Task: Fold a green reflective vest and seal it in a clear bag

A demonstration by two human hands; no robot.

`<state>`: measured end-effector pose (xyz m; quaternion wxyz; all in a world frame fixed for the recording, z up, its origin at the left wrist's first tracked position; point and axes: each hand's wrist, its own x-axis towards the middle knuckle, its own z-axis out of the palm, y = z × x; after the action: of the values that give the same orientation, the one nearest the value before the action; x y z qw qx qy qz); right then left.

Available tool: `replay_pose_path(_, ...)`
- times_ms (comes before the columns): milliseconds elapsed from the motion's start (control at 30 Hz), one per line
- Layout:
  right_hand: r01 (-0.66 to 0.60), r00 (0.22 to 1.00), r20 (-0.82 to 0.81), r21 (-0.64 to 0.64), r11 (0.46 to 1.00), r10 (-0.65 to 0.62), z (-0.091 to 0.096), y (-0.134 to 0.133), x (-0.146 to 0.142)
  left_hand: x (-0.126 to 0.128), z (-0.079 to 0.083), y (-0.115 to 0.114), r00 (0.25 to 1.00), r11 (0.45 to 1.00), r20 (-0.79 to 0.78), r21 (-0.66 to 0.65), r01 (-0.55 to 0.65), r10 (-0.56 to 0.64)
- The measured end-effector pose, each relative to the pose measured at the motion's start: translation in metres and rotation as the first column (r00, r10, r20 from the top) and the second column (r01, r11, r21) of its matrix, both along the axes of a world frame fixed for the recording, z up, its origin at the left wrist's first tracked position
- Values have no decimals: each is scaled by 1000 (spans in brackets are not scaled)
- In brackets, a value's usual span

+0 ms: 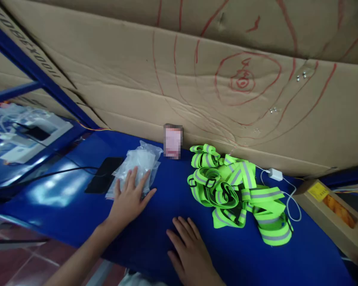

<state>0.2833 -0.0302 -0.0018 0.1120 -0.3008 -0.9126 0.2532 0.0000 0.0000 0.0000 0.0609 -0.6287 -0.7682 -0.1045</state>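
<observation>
Your left hand (130, 198) lies flat on the near end of the stack of clear plastic bags (137, 169), fingers (133, 176) spread wide and pressed down on the film, holding nothing. Your right hand (191, 248) rests palm-down on the bare blue bench (77, 206), fingers loosely together and extended, gripping nothing; it sits near the middle, between the bags and the heap of straps.

From this I judge the step in hand to be taking up a bag: the left hand is pinning or feeling for the top sheet, not yet lifting it. The next move, as I read it, calls for you to pinch one layer only at its near edge, since the film is thin, slick and likely to cling to the bags beneath.

The bag stack lies left of centre on the bench, just right of a dark flat pad (103, 179) and partly over its edge. Its long axis runs from near-left to far-right, and the far end points toward the small blurred card (173, 142) standing against the cardboard wall (197, 99). Which end is the open mouth, I cannot tell.

The fluorescent green reflective straps (235, 190) lie tangled in a pile to the right, well apart from the bags and close to your right hand's fingertips without touching.
</observation>
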Motion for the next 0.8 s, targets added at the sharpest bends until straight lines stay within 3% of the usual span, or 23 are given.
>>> replay_pose_path(100, 3, 1000, -1, -11, 1000, -3, 0, 0, 1, -9, -16, 14, 1000, 1000, 0, 1, -3, 3)
replay_pose_path(167, -4, 1000, 13, -18, 1000, 5, 2, 0, 1, -14, -15, 26, 1000, 1000, 5, 30, -8, 8)
replay_pose_path(333, 1, 999, 34, -38, 999, 0, 8, 1, 1, -6, 19, 44, 1000, 989, 4, 150, 14, -15)
replay_pose_path(433, 14, 999, 34, -46, 999, -12, 9, 1, 1, 16, 43, 53, 974, 948, 99, 268, 172, -205)
replay_pose_path(500, 22, 999, 32, -52, 998, -21, 9, 1, 1, 36, 54, 68, 896, 892, 208, 326, 314, -392)
replay_pose_path(600, 32, 999, 32, -46, 998, -31, 9, -1, 0, 71, 57, 104, 786, 843, 310, 256, 473, -535)
replay_pose_path(667, 34, 999, 28, -35, 999, -33, 9, -3, 1, 93, 52, 129, 779, 833, 308, 99, 544, -546)
replay_pose_path(800, 60, 998, 5, -37, 997, -60, 10, -6, 0, 117, 42, 160, 775, 809, 283, 8, 587, -565)
